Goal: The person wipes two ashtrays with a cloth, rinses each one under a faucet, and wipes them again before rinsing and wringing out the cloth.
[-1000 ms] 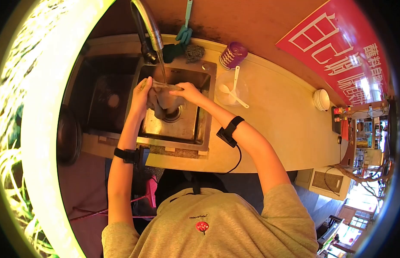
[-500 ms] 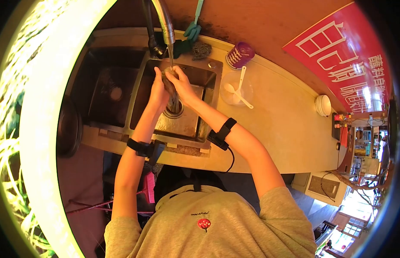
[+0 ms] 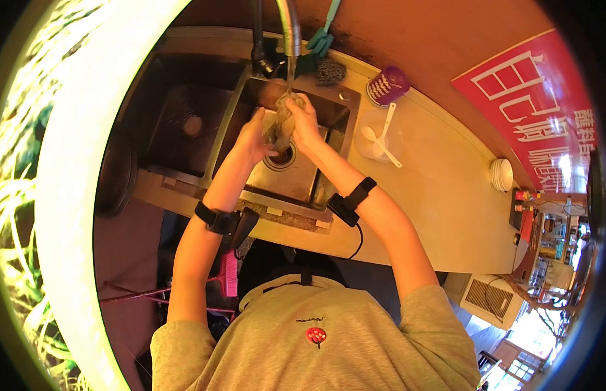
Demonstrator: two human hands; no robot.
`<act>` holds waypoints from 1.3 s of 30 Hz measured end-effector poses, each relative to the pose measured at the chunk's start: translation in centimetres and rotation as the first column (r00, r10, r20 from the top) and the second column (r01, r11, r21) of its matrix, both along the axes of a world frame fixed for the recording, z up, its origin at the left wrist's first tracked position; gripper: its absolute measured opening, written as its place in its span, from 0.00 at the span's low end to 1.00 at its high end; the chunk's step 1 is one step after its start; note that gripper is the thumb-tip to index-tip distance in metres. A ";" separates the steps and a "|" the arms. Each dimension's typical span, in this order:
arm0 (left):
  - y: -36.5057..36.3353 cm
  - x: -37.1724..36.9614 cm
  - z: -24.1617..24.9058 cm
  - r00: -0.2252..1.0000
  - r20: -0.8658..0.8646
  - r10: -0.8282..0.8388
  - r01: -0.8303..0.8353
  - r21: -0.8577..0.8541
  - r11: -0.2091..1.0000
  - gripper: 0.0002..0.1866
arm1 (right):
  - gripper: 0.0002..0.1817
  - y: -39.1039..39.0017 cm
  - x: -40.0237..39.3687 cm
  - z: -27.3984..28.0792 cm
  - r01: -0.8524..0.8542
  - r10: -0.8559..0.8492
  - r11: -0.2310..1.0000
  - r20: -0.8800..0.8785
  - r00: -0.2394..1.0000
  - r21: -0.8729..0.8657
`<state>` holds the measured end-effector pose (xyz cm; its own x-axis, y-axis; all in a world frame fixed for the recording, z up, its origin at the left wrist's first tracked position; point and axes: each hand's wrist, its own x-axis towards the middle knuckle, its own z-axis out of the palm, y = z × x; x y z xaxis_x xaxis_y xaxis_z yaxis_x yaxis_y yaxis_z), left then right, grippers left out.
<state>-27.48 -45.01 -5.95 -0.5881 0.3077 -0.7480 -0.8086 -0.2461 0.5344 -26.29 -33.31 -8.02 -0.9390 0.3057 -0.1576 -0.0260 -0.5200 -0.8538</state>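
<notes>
Over the right basin of the metal sink, a limp greyish cloth hangs under the running tap. My right hand grips its upper part, close below the spout. On the cloth's lower left side is my left hand, its fingers closed on the lower part. Water falls from the spout onto the cloth. Beneath the cloth shows the round drain, partly covered by it. Black straps with small devices are on both forearms.
Right of the sink are a clear bowl with white spoons and a purple container. A steel scrubber lies behind the sink. Stacked white bowls stand at the counter's far right. A pink broom is below left.
The camera view has shifted, moving the scene rightward. My left hand has moved lower and away from my right hand, and more of the cloth shows between them.
</notes>
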 end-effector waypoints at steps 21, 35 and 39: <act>3.9 -3.0 -7.8 0.952 0.133 -0.276 0.172 0.514 0.840 0.08 | 0.08 -0.4 0.8 1.7 0.247 -0.212 0.964 0.271 0.939 -0.102; 4.4 -4.4 -8.9 0.855 0.513 -0.077 -0.183 0.437 0.881 0.16 | 0.08 0.2 4.9 6.8 0.070 -0.034 0.981 0.196 0.980 -0.178; 3.8 -4.5 -9.6 0.898 0.428 -0.101 -0.171 0.551 0.817 0.19 | 0.08 0.2 5.4 6.1 0.082 -0.049 0.977 0.168 0.985 -0.199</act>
